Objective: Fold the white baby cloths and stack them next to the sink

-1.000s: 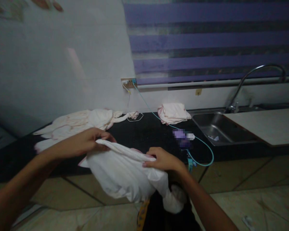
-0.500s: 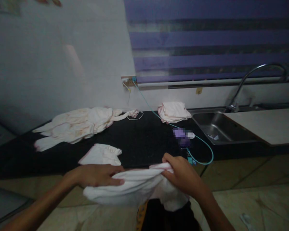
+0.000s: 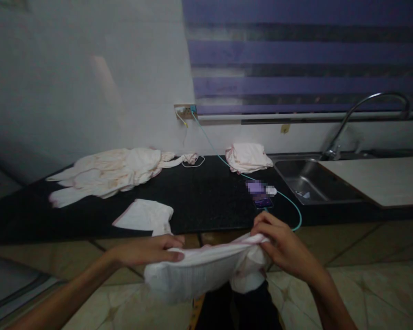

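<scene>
Between my hands, in front of the counter's edge, hangs a white cloth with a pink edge along its top. At its left end, my left hand is closed on the cloth, thumb on top. My right hand pinches the upper right corner, and a bunched part of the cloth droops beneath it. Whether it is a garment or a plain piece, I cannot tell. Just beyond my left hand, a smaller white cloth lies on the black counter, its near end at the counter's edge.
A heap of cream cloths covers the counter's left. Farther back sits a folded cloth stack. A phone on a teal cable lies beyond my right hand. To the right are a steel sink, tap and white board.
Both hands have moved right with the cloth, the right hand farther, so its top edge is straighter and tauter. The smaller cloth's right end now trails toward the counter's edge.
</scene>
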